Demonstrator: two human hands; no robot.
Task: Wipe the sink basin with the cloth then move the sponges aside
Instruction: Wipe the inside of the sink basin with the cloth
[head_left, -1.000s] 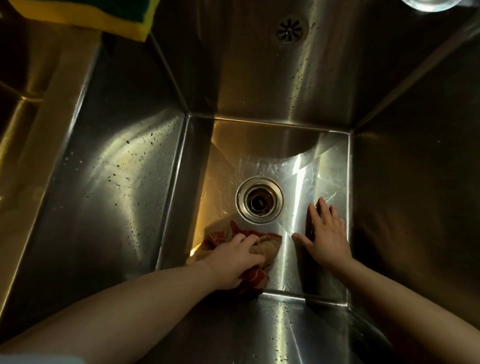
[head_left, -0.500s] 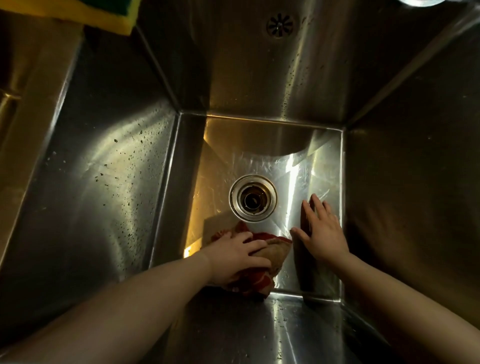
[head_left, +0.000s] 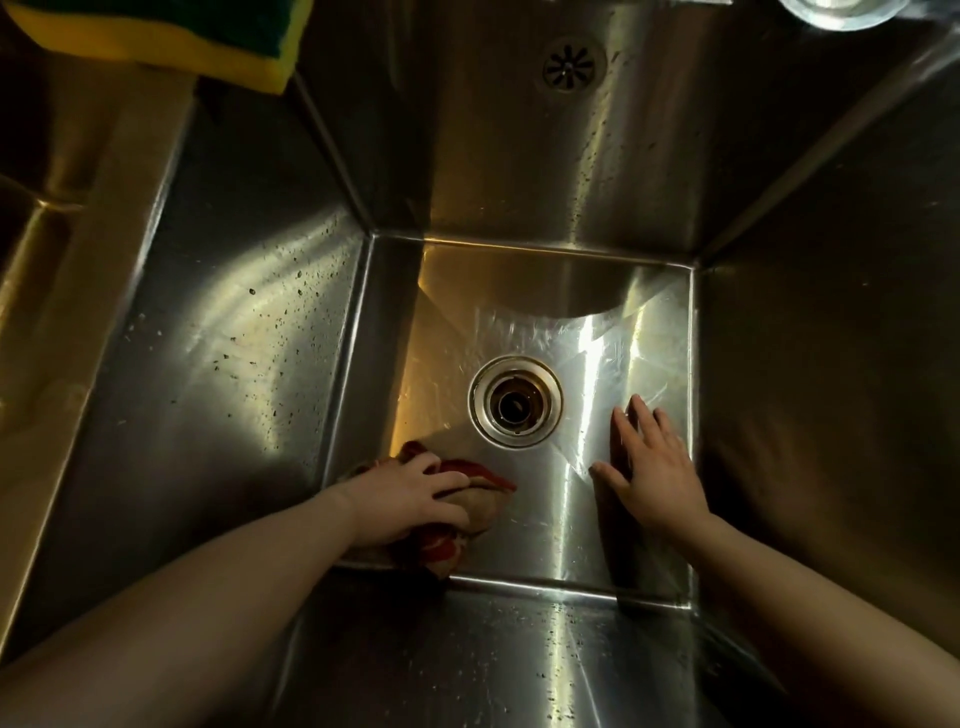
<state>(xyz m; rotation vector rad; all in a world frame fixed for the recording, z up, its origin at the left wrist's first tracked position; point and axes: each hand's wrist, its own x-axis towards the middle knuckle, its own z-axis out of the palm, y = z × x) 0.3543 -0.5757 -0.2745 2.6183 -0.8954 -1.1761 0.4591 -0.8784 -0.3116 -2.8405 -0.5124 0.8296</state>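
Head view looks straight down into a deep stainless sink basin (head_left: 223, 364), both forearms reaching in from the near edge.

The left hand (head_left: 410, 499) is at the near-left corner of the basin floor. Its fingers (head_left: 447, 483) are curled over a bunched red-and-tan cloth (head_left: 483, 506) and grip it against the steel. Most of the cloth sticks out to the right of and below the hand, w/ its near edge touching the seam where floor meets front wall. A bit of red also shows past the knuckles on the far side. The cloth sits near the drain (head_left: 515, 401), on its near-left side, not touching it.

The right hand (head_left: 657, 478) lies palm-down on the floor, right of the drain and near the right wall. Its fingers (head_left: 641, 415) are straight and spread, thumb out toward the middle, and it holds nothing. Bare wet-looking steel lies btwn the two hands.

One sponge (head_left: 156, 36) is in view, yellow w/ a dark green scrub face. It's on the rim at the far-left corner, partly cut off by the frame top and well apart from both hands.

Dark specks and droplets dot the left and back walls. A round overflow grille (head_left: 570, 63) sits high on the back wall. A round shiny metal piece (head_left: 841, 10) shows at the top-right edge, too cropped to tell what it is.
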